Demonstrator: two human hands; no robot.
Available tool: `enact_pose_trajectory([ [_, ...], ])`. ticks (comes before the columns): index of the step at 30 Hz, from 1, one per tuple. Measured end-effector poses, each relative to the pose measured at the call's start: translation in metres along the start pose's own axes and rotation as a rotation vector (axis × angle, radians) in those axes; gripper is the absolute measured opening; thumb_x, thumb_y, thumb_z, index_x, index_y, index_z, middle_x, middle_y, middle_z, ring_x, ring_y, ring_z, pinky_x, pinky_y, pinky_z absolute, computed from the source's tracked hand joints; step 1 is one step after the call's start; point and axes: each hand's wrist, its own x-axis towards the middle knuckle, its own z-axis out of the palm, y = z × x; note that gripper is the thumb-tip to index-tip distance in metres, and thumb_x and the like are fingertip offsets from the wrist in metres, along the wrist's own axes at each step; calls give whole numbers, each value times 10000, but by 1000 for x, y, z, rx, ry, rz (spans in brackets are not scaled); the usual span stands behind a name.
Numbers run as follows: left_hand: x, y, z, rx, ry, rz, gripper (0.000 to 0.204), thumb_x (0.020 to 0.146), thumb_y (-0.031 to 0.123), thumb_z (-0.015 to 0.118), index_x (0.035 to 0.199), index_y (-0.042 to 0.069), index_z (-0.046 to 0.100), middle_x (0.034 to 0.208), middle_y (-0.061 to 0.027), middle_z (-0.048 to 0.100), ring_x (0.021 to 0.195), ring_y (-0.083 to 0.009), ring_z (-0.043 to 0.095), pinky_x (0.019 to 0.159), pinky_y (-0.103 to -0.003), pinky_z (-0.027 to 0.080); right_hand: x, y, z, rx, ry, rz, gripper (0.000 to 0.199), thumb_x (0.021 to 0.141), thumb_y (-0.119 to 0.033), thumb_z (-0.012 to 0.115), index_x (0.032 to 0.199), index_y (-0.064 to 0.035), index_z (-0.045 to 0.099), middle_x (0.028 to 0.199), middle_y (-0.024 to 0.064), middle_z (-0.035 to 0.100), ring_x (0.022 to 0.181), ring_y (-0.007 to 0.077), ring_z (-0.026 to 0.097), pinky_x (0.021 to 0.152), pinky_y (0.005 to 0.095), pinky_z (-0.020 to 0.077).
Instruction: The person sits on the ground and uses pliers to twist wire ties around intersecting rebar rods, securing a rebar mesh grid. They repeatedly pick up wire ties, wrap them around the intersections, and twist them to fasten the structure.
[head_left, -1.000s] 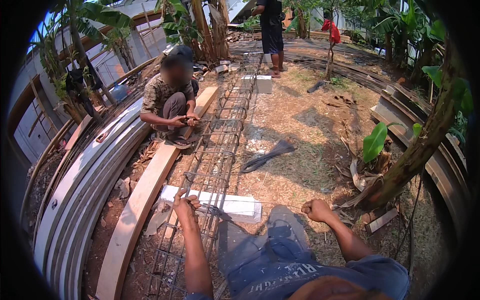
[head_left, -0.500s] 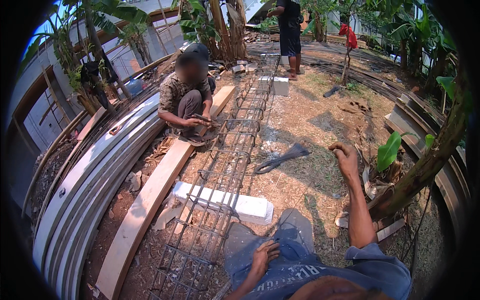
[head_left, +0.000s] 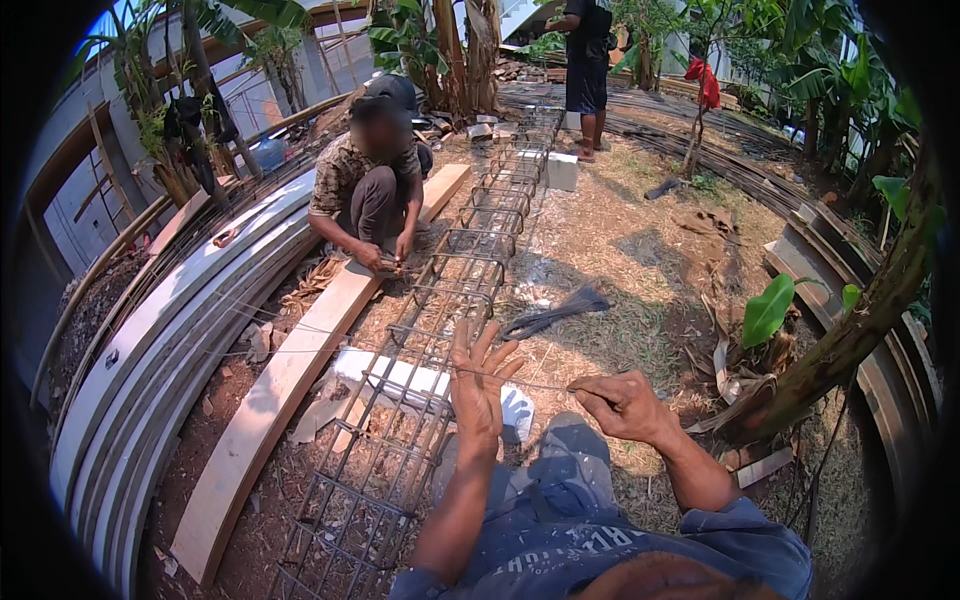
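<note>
My left hand (head_left: 476,392) is raised beside the steel rebar cage (head_left: 466,267), palm showing and fingers spread. A thin wire (head_left: 530,383) runs across to it from my right hand (head_left: 625,405), whose closed fingers pinch the wire. Whether the wire touches the left palm is hard to tell. The cage is long, with square ties along its bars, and rests over a white block (head_left: 517,412) that my left hand partly hides. Just past my hands, a dark bundle of wire (head_left: 560,312) lies on the straw-covered ground.
Across the cage, a person (head_left: 372,185) squats by a long wooden plank (head_left: 275,420), hands at the cage. White curved beams (head_left: 150,350) are stacked to the left. A leaning trunk (head_left: 850,340) and steel channels (head_left: 815,260) stand right. Another person (head_left: 587,75) stands farther back.
My left hand has risen from my lap and spread beside the cage. My right hand has come down and inward with the wire. The squatting person's hands have moved lower, toward the cage.
</note>
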Motion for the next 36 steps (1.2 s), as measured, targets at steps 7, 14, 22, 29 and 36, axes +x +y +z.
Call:
enact_pose_trajectory([
  [7,15,3,2,7,148,147,318,1032,325,419,1104,28,506,675,-41,544,450,-71,439,375,-185,338,-45,4,31,419,-58,316,218,919,-200,606,975,-11,698,757,65,654,617,167,594,583,293,459],
  [14,-11,2,18,6,191,303,232,1029,250,383,1026,58,513,934,-120,566,606,-145,523,496,-258,418,-57,11,30,1244,-159,904,248,958,-210,590,977,31,647,518,-49,384,413,41,289,394,226,224],
  [22,-5,13,-27,-116,394,238,427,1027,445,355,791,106,463,626,7,382,480,-73,356,382,-219,310,-68,36,27,1509,-372,923,313,960,-274,560,990,35,604,561,-38,400,446,61,345,407,225,266],
  [29,15,22,-43,19,636,283,436,1020,439,353,702,141,373,616,8,317,449,-83,290,393,-234,259,-86,49,43,200,-503,471,332,953,-265,504,912,29,652,791,150,660,731,243,602,721,383,482],
  [36,32,43,-78,220,946,179,445,1029,408,386,1013,-9,541,664,2,308,512,-112,320,451,-293,297,-88,46,31,753,-697,406,218,897,-208,596,977,-18,668,777,70,656,618,141,573,542,252,434],
])
